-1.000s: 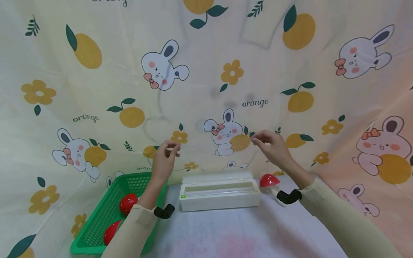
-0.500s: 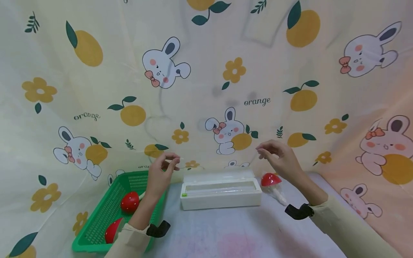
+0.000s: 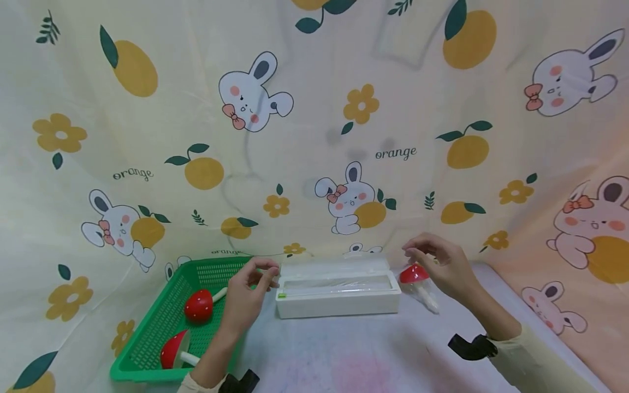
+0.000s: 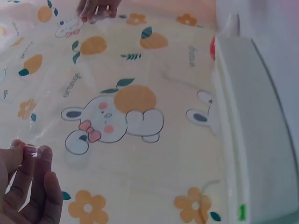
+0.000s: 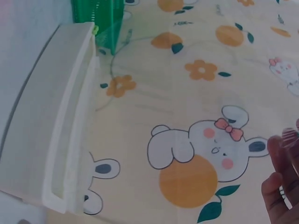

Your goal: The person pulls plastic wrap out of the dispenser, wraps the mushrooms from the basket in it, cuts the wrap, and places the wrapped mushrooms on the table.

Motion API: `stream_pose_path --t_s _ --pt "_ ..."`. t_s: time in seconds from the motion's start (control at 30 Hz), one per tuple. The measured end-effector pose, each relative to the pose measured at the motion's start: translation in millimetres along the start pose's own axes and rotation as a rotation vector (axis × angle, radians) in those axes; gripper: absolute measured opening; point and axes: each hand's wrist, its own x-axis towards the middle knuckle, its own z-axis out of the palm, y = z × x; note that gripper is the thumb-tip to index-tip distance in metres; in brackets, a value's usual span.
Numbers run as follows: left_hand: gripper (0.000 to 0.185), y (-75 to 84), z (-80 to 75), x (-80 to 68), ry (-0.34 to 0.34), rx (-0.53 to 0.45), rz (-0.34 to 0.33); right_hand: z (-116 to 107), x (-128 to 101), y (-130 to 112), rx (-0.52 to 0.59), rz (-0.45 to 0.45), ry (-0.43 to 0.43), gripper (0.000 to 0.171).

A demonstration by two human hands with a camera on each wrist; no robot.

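A clear sheet of cling film (image 4: 39,107) stretches between my two hands, seen mostly by its glints and creases in the left wrist view. My left hand (image 3: 248,292) pinches one edge between thumb and fingertips, by the left end of a white cling film dispenser (image 3: 339,307). Its other edge is pinched by my right hand (image 3: 444,270), held higher, above the red cap of a toy mushroom (image 3: 415,274). That mushroom lies on the table, wrapped in shiny film. The dispenser's lid (image 3: 336,266) stands raised at the back, with a small green piece at the front left corner.
On the left, a green basket (image 3: 135,333) holds a toy mushroom (image 3: 199,305) with a white-dotted red cap and another mushroom (image 3: 172,350) nearer me. Behind the pale table (image 3: 314,349) hangs a patterned cloth (image 3: 304,147).
Both hands have come down and toward me, moving apart sideways, with the film still pinched between them. The dispenser, basket and wrapped mushroom have stayed in place.
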Motion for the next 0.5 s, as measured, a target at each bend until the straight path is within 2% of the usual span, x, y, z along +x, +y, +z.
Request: stream_pose_path --t_s 0.23,0.37,0.5 --pt "0.01 -3.3 8.9 -24.0 -0.036 -0.024 -0.106 -4.1 -19.2 3.3 0.032 -0.017 -0.002 0.028" --pt "0.007 -3.0 10.4 -36.6 -0.061 -0.025 -0.178 -4.8 -31.1 5.4 0.053 -0.024 -0.024 0.034" --pt "0.007 -5.7 10.5 -47.4 -0.092 -0.046 -0.222 -4.3 -46.0 5.5 0.054 -0.019 -0.041 0.037"
